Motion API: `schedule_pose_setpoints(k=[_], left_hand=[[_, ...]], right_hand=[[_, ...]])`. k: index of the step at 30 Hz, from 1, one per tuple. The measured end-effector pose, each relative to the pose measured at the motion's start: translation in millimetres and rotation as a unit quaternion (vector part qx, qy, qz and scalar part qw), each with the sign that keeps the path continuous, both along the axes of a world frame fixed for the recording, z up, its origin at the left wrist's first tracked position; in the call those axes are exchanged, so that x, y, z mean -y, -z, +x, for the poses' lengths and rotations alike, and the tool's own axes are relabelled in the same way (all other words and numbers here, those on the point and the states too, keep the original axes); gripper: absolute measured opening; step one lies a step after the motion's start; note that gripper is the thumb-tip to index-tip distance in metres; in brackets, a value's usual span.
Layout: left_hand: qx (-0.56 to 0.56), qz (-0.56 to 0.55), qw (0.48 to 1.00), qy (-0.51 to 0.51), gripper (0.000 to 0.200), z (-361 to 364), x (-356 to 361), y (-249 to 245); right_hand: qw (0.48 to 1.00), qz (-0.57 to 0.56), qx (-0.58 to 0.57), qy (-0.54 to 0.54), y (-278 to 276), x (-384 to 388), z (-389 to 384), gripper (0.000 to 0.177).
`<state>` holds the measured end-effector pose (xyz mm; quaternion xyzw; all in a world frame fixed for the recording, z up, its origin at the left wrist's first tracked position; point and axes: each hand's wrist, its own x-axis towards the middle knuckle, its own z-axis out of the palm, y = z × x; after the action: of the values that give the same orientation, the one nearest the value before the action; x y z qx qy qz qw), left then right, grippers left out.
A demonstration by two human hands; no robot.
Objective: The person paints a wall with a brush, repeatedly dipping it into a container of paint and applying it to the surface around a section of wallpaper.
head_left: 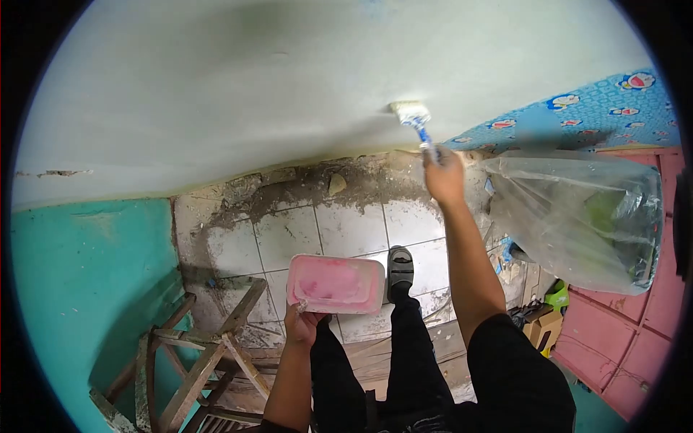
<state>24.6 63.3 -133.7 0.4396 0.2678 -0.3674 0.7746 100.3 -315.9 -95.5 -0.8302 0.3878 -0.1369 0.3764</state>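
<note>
Grips brush [413, 114] at pale wall [216, 94], upper centre, with right hand [443, 177] closed. Holds pink tray [377, 287], lower centre, with left hand [303, 328] curled at its edge.

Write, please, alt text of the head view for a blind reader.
A person's right hand holds a paintbrush up to a pale wall; the left hand holds a pink tray. A wooden frame stands at lower left.

no text, label, brand, number or sign can be read on anything.
</note>
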Motion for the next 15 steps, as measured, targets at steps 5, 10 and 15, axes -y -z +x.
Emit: schedule_pose_setpoints(k=[5,10,15], left_hand=[[0.034,-0.035,0.999,-0.012,0.056,15.2,2.4,5.3],[0.009,-0.044,0.997,-0.063,0.053,17.3,5.3,6.1],[-0.002,-0.029,0.997,-0.066,0.054,7.5,-12.5,13.3]], right_hand=[[0.956,0.191,0.223,0.018,-81.0,-18.6,-8.3,0.017],[0.954,0.234,0.185,0.021,53.8,-33.2,20.7,0.018],[0.986,0.12,-0.118,-0.001,165.8,-47.8,13.8,0.031]])
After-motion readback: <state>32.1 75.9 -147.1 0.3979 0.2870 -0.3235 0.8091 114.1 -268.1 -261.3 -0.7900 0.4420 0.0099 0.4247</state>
